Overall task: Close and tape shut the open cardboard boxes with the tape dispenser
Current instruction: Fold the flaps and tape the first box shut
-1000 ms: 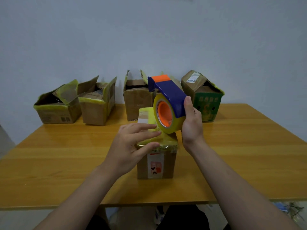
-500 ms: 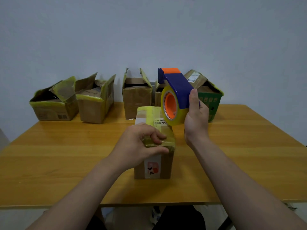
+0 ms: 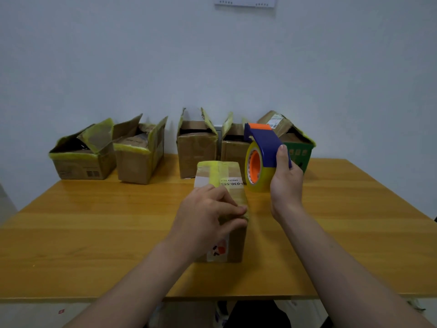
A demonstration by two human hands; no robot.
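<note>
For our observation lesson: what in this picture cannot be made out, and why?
Head view: near top edge of the taped box, covered by the left hand.
Head view: contents of the open boxes, dark behind flaps.
Head view: tape dispenser handle, inside right hand.

closed box (image 3: pixel 220 183) mid-table (image 3: pixel 94 233), tape dispenser (image 3: pixel 262 157) right, five open boxes (image 3: pixel 197 150) behind

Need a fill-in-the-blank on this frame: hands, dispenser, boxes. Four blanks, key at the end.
The right hand grips the dispenser, whose hub is ____. The left hand holds the taped box, which stands to the dispenser's ____. Along the wall stand ____ open boxes. The rightmost one has a ____ side.
Missing: orange; left; five; green.
</note>
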